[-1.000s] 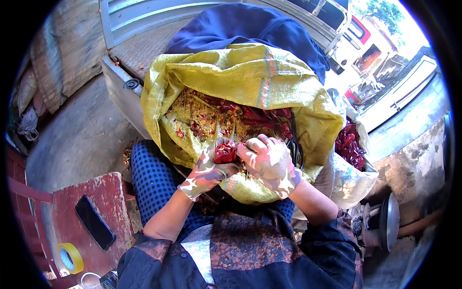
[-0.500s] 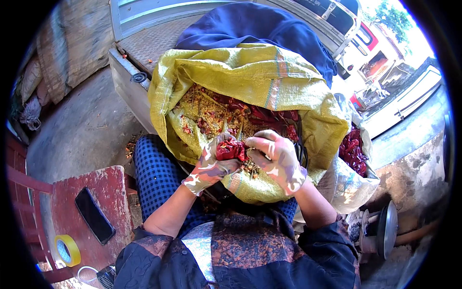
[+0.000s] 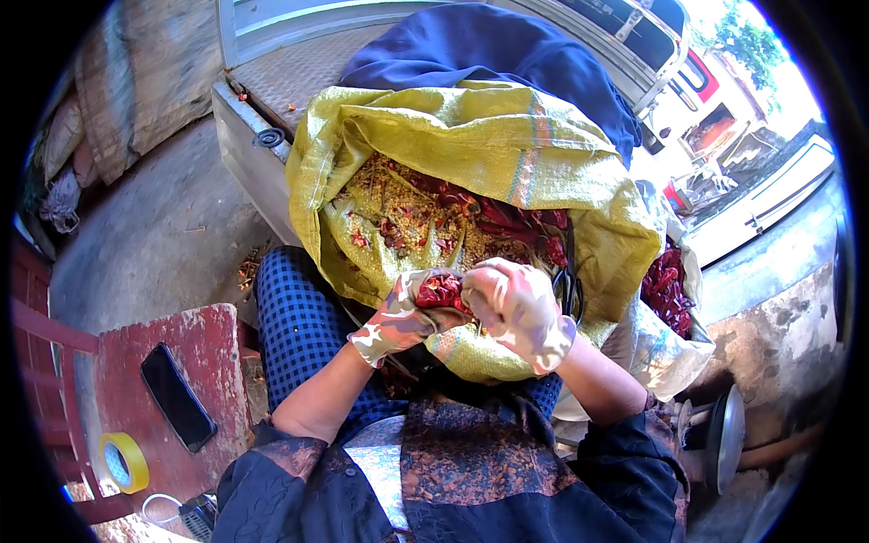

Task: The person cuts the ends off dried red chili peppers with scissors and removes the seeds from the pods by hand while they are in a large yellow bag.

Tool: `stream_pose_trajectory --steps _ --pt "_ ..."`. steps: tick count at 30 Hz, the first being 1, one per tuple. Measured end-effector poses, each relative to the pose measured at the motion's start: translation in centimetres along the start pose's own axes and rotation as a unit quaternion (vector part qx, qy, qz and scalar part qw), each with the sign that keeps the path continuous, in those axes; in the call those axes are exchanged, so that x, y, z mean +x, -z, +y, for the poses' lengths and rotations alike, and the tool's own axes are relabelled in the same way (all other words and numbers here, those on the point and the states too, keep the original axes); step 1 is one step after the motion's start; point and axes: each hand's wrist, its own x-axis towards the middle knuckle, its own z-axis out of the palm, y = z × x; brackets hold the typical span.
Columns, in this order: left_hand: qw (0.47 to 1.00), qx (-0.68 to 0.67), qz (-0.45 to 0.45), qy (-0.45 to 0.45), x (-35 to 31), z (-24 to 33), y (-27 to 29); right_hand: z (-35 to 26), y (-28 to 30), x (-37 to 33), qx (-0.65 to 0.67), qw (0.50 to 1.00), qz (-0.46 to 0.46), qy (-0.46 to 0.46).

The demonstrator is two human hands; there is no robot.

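Note:
A yellow woven sack [image 3: 507, 145] lies open on my lap, with dried red chillies and pale seeds [image 3: 416, 217] inside. My left hand [image 3: 398, 319], in a stained patterned glove, and my right hand [image 3: 520, 308], gloved the same, meet over the sack's near edge. Both hands grip one dried red chilli [image 3: 441, 290] between them. A dark pair of scissors [image 3: 568, 281] lies in the sack just right of my right hand.
A clear bag of red chillies [image 3: 668, 290] sits to the right of the sack. On the red wooden stool [image 3: 195, 339] at my left lie a black phone [image 3: 177, 395] and a yellow tape roll [image 3: 124, 462]. A blue cloth [image 3: 489, 50] lies behind the sack. Concrete floor [image 3: 154, 235] on the left.
My hands have stayed together on the chilli at the sack's near edge. The view has shifted slightly; the sack and stool sit a little further right.

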Motion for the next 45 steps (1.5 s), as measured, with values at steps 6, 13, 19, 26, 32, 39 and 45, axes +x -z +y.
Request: stream_pose_trajectory --steps 6,13,19,26,32,39,45 --pt "0.964 0.257 0.066 -0.035 -0.2 0.2 -0.9 0.6 -2.9 -0.4 0.506 0.836 0.102 -0.185" --pt "0.951 0.278 0.136 -0.015 0.6 0.4 -1.6 1.1 -4.0 -0.1 0.695 0.638 0.113 -0.313" --pt "0.984 0.149 0.063 -0.081 0.5 -1.0 -1.2 4.4 -4.4 0.1 0.765 0.562 0.085 -0.304" --pt "0.971 0.109 0.210 -0.034 0.3 1.9 -2.0 3.9 -4.2 -0.9 0.450 0.868 0.057 -0.202" --pt "0.985 0.048 0.159 -0.043 1.0 1.0 -2.4 0.8 -1.4 -1.9 0.386 0.891 0.121 -0.208" --pt "0.998 0.025 0.027 -0.051 1.6 0.3 -4.3 -2.7 -6.1 -0.5 0.066 0.977 0.187 -0.080" --pt "0.998 0.047 0.048 -0.003 -0.6 -1.0 -3.3 -1.5 -4.8 -2.4 0.028 0.982 0.176 -0.068"
